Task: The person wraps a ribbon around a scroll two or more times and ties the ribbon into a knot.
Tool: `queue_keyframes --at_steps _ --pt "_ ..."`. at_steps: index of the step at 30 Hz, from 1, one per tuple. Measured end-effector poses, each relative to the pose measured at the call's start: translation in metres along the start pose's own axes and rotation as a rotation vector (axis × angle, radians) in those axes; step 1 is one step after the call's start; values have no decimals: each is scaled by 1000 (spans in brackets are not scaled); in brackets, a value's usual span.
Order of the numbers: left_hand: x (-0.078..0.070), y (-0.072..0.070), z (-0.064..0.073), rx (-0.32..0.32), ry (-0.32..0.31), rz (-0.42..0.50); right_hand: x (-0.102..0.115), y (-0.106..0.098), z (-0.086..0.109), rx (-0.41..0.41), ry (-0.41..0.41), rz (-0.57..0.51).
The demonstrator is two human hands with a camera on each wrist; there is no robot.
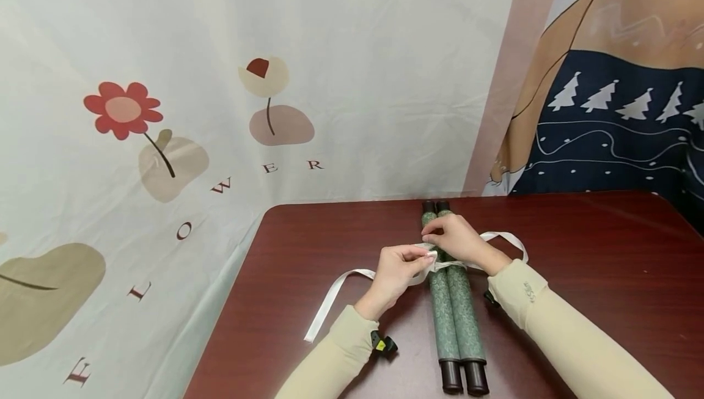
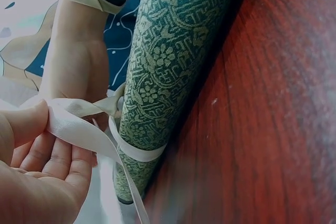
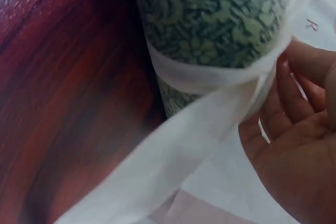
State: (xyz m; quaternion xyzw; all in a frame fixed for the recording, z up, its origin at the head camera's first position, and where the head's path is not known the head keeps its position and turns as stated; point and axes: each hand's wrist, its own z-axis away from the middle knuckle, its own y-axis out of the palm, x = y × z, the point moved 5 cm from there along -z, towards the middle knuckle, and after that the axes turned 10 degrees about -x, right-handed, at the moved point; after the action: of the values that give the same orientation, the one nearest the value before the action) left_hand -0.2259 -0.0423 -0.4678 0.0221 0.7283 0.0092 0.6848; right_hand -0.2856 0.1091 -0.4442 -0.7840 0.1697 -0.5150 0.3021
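Two green patterned scroll-like rolls (image 1: 464, 319) with black end caps lie side by side, pointing away from me. A white ribbon (image 1: 329, 302) is wrapped round their middle, one tail trailing left and another looping out to the right. My left hand (image 1: 393, 274) pinches the ribbon between thumb and fingers just left of the rolls. In the left wrist view the held ribbon (image 2: 84, 129) folds over the fingers. Above the rolls, my right hand (image 1: 456, 240) has its fingertips together at the ribbon; in the right wrist view its fingers (image 3: 294, 103) curl beside the tied band.
Beneath everything is a dark red wooden table (image 1: 605, 264). A pale printed curtain (image 1: 385, 81) with flowers and letters hangs behind its far edge. A dark blue printed panel (image 1: 605, 136) with white trees stands at the back right.
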Motion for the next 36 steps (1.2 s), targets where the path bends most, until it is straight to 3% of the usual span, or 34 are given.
queue_keyframes --at_steps 9,15,21,29,33,36 --pt "1 3 0 -9 -27 15 8 -26 17 -115 -24 -80" --pt "-1 3 1 -8 -31 41 19 -27 40 -79 -58 -238" --pt "-1 4 1 0 -20 38 23 -22 50 -87 -101 -289" --pt "-5 2 1 25 47 4 20 -19 53 -114 -55 -285" --pt "-13 -5 -5 40 136 -77 19 -21 52 -131 -22 -264" --pt "-21 -11 -13 42 211 -208 20 -23 52 -148 -21 -256"
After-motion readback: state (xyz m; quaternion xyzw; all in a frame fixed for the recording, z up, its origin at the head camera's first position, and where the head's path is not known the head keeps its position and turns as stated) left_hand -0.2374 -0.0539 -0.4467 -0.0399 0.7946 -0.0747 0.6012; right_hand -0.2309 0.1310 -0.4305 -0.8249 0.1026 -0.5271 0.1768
